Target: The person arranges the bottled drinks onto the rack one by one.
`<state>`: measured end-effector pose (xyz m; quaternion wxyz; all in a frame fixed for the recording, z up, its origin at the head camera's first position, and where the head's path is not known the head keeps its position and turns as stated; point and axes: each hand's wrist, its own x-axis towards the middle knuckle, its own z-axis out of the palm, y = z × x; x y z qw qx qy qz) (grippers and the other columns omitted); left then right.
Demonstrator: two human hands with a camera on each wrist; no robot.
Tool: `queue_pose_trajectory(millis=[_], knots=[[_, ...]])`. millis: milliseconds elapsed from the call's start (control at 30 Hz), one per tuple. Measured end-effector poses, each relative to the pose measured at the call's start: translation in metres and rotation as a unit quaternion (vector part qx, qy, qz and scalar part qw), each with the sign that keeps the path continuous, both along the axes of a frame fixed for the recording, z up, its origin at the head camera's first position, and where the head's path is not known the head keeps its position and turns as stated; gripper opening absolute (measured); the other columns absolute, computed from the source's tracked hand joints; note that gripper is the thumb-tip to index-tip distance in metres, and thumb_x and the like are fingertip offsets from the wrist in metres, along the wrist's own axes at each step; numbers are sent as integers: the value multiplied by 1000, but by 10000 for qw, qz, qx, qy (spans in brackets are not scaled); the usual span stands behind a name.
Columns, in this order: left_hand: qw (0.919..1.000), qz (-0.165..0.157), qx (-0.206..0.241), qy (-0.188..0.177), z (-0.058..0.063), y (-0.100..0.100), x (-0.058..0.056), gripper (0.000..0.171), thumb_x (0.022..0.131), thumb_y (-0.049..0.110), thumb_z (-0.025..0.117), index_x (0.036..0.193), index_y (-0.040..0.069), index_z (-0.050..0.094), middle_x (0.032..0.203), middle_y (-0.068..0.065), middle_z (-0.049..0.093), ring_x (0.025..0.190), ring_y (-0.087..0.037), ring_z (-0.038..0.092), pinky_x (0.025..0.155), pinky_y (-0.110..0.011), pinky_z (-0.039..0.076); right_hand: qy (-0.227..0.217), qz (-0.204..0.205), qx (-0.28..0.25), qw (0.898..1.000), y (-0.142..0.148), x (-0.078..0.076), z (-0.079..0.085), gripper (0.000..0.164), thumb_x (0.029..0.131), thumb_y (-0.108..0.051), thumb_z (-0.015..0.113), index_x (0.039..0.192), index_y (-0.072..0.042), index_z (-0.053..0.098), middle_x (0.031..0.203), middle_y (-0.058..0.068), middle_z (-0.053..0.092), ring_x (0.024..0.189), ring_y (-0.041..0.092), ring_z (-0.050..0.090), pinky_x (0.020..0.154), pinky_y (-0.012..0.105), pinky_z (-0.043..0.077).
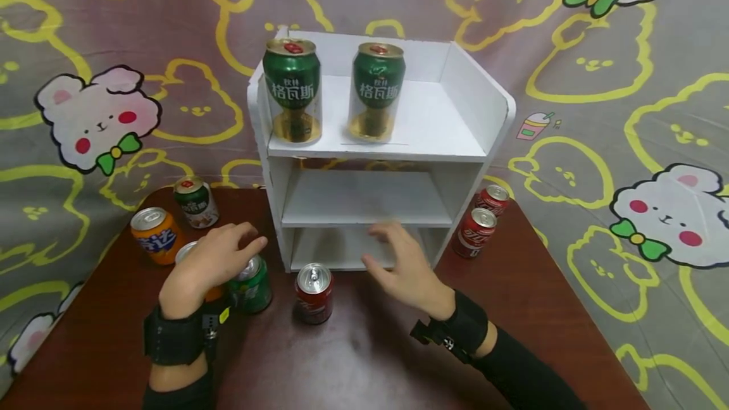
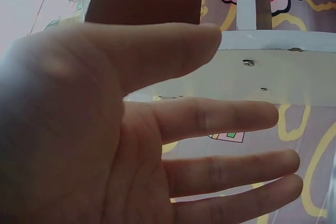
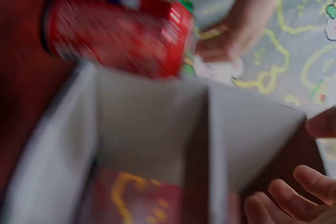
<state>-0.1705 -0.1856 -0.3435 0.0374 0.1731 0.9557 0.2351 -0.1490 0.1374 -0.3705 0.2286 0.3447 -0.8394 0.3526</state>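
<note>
My left hand point(image 1: 211, 264) is over the left group of cans, its fingers extended and holding nothing in the left wrist view. Below it stand a green soda can point(image 1: 254, 293) and another can point(image 1: 185, 250), mostly hidden by the hand and wrist. My right hand point(image 1: 409, 271) hovers before the lower part of a white shelf unit point(image 1: 376, 158), thumb and fingers spread apart with nothing between them. Between the hands, a red soda can point(image 1: 314, 306) stands upright on the table; a red can point(image 3: 115, 30) also shows, blurred, in the right wrist view.
Two green-and-gold cans point(image 1: 293, 90) stand on the shelf's top level, toward the left. Farther left on the dark table point(image 1: 319, 372) are an orange can point(image 1: 156, 236) and a green-and-white can point(image 1: 196, 202). Two red cans point(image 1: 474, 233) stand right of the shelf. Patterned cloth point(image 1: 581, 112) hangs behind.
</note>
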Motion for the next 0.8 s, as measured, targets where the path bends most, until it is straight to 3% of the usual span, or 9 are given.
queue_pose_trajectory(millis=[133,200,500,633,800], knots=[[10000,66,2,31,3,-2,2,54,98,40,47,126,-6,53,119,-28,56,107,-43,53,85,-57,44,-1019,113,340,9941,-11,2,-23,42,87,-19,67,123,-6,50,118,11,55,107,23,55,88,39,47],[9999,106,14,34,3,-2,3,54,98,40,47,125,-6,53,119,-28,56,106,-43,53,84,-57,44,-1313,130,378,9905,-15,3,-33,42,88,-21,67,124,-6,50,118,10,56,107,25,55,88,41,47],[9997,229,-35,37,4,-3,6,52,97,39,50,126,-4,54,119,-26,56,106,-41,54,83,-57,45,-1788,-183,313,9832,-19,7,-60,44,87,-24,69,123,-6,53,120,7,58,112,23,54,90,40,45],[9995,276,-85,88,5,-3,4,52,97,40,50,127,-3,54,120,-26,56,106,-41,55,83,-57,45,-2260,-223,323,9733,-21,7,-66,57,84,-32,72,128,-3,49,124,10,55,117,25,50,94,43,42],[9991,381,-162,-16,3,-7,7,54,97,42,49,127,-2,53,121,-27,55,106,-41,54,82,-56,46,-3031,72,132,9528,-39,8,-78,85,76,-40,78,139,-1,36,136,13,46,124,27,45,98,44,39]])
